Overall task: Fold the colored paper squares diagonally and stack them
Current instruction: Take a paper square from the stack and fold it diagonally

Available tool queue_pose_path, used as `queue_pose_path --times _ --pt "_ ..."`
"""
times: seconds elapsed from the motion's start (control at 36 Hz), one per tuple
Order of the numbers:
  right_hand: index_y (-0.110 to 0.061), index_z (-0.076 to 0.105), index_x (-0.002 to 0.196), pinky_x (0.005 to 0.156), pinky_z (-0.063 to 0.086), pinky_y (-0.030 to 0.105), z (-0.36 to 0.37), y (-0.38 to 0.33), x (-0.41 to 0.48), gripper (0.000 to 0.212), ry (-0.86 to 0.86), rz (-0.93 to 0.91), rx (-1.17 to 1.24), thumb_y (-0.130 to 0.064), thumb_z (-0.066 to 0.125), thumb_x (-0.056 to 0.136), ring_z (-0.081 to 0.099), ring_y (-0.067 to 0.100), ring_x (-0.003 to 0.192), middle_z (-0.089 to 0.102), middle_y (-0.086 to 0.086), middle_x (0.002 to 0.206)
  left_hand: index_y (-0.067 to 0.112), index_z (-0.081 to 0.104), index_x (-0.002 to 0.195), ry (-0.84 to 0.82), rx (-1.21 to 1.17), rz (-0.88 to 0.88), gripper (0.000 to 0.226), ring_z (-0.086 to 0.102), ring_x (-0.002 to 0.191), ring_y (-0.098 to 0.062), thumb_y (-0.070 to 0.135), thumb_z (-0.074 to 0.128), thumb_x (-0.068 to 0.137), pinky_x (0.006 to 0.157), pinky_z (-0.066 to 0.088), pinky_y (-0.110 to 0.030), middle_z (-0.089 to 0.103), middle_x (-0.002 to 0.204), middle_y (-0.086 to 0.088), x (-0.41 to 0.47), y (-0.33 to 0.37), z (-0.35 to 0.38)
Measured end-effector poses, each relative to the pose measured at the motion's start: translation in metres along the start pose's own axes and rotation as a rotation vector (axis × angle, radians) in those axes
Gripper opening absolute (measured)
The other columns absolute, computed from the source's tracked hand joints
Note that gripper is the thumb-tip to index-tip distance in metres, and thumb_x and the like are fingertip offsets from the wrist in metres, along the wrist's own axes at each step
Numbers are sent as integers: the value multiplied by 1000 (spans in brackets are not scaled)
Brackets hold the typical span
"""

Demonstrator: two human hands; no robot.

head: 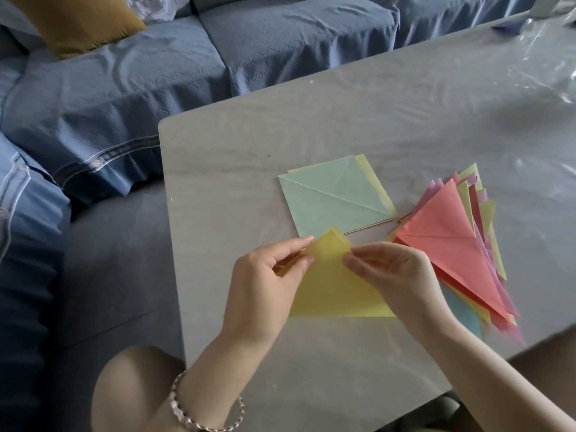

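Observation:
A yellow paper (333, 288) folded into a triangle lies near the table's front edge, its tip pointing away from me. My left hand (265, 291) pinches the left side of that tip and my right hand (396, 275) pinches the right side. Behind it lies a pile of unfolded squares (333, 198) with a creased pale green sheet on top. To the right, a fanned stack of folded triangles (461, 244) has a pink-red one on top.
The grey table (249, 145) carries a clear plastic sheet (536, 67) at its far right. A blue sofa (124, 73) with a mustard cushion (90, 23) stands beyond and to the left. My knee shows below the table's front left corner.

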State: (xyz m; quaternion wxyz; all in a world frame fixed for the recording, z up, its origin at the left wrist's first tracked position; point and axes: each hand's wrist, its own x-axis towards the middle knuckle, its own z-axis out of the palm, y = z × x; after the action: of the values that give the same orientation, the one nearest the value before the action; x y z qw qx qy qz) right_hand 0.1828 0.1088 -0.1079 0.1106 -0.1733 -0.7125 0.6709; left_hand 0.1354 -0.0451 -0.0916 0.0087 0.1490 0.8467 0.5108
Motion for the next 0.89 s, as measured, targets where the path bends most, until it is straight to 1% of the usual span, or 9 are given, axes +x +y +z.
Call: queue_pose_path --times 0.06,0.11,0.17,0.28,0.36,0.47,0.61,0.69,0.89 --pt "-19 68 72 56 42 5 0 -1 -2 19 13 -2 35 0 73 73 61 -6 56 69 -15 63 24 72 95 16 -7 12 25 61 67 6 8 74 75 65 41 -2 66 77 21 -1 3 1" --pt "-19 68 81 57 44 7 0 -3 -3 18 8 2 38 -2 72 75 62 -2 59 72 -11 72 24 72 93 32 10 28 24 59 63 4 9 74 75 62 40 -2 67 73 18 -2 6 1" --pt "-21 67 88 58 46 9 1 -6 -4 21 -13 7 59 -4 71 76 64 1 61 73 -8 76 23 73 92 37 16 34 23 58 62 4 9 74 75 61 39 -2 67 71 17 -2 8 0" --pt "-27 70 79 60 45 7 4 -9 -5 24 12 -45 40 -4 70 76 63 -2 62 71 -16 69 18 74 92 40 27 55 20 60 68 3 10 75 74 62 40 -2 66 73 20 -2 11 -1" --pt "-26 70 75 61 44 5 4 -11 -4 25 35 -51 56 -1 70 75 62 -6 60 69 -18 66 17 75 93 46 44 74 20 61 73 -1 10 75 74 63 41 -3 66 74 18 -2 14 -2" --pt "-26 70 75 60 43 4 4 -14 -6 27 28 -58 78 1 69 75 60 -8 59 68 -20 64 16 74 93 59 60 92 21 60 70 -1 9 75 74 62 40 -2 66 72 16 -3 15 -3" --pt "-26 70 74 60 43 4 3 -14 -6 26 30 -51 90 0 69 74 61 -8 59 69 -19 64 16 74 94 58 64 113 21 59 69 -6 10 75 73 60 42 -6 69 70 6 -3 15 -4" --pt "-25 70 75 60 43 4 2 -14 -6 25 29 -48 90 0 69 74 60 -8 59 69 -19 64 16 74 94 49 70 124 21 58 68 -8 11 75 74 59 40 -5 67 68 3 -4 15 -4" --pt "-27 70 74 62 42 3 2 -13 -5 26 18 -54 75 0 69 75 60 -9 61 69 -21 66 16 75 93 50 51 128 18 59 67 -6 8 73 76 59 40 -5 68 69 6 -4 14 -4"
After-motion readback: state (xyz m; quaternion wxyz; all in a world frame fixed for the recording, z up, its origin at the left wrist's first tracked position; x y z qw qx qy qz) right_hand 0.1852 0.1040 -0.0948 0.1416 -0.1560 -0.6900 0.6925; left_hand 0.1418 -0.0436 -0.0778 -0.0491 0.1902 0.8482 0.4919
